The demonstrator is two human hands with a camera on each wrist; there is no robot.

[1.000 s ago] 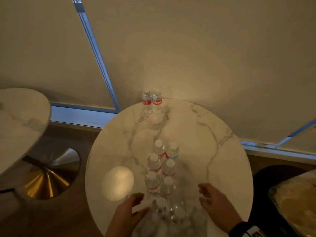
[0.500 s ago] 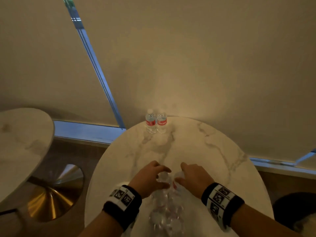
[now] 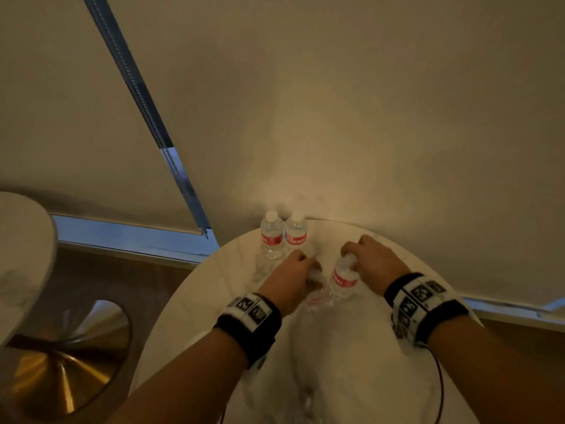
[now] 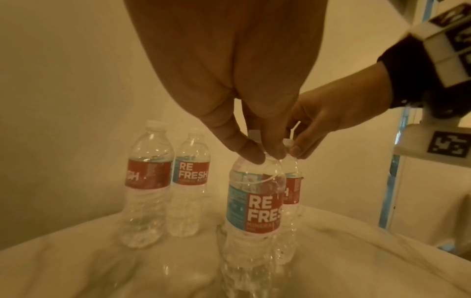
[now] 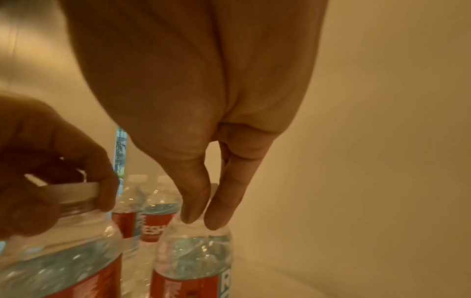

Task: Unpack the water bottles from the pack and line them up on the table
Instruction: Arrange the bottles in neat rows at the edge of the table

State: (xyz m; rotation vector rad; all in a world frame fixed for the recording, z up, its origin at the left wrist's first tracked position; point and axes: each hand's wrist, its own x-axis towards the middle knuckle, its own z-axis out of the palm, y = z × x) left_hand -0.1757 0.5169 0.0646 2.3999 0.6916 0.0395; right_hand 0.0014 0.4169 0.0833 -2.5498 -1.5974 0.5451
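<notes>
Round white marble table (image 3: 360,356) carries two clear red-labelled water bottles (image 3: 282,235) at its far edge, and just before them the left hand (image 3: 290,278) and right hand (image 3: 371,263) each pinch another bottle's neck, seemingly extending the line.

Beige roller blinds (image 3: 367,102) cover the windows, blue daylight in the gap (image 3: 180,175). A second marble table (image 3: 24,258) with brass base (image 3: 64,362) stands on wood floor (image 3: 122,280).

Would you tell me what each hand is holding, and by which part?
Each hand holds one water bottle by its cap and neck: the left hand grips the nearer bottle, the right hand the other bottle.
</notes>
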